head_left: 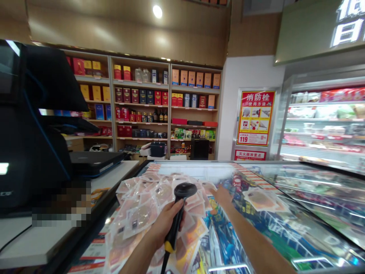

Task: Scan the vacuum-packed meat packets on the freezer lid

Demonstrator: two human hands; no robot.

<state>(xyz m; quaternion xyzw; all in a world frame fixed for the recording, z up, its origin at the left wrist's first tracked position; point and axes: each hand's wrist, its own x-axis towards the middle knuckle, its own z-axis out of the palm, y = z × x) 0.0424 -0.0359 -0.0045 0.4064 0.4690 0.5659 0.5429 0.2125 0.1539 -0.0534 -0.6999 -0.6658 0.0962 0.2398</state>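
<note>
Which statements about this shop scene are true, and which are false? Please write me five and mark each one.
1. The left hand holds a scanner. True.
2. All the flat packets lie in one pile. False: a few lie apart, on the right.
3. The right hand is stretched out to the right of the scanner. True.
4. The wall poster is mainly blue. False: it is red and yellow.
5. A black terminal stands at far left. True.

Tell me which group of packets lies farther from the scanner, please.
The small group, right of the right hand; the large pile lies beneath the scanner in the left hand.
</note>
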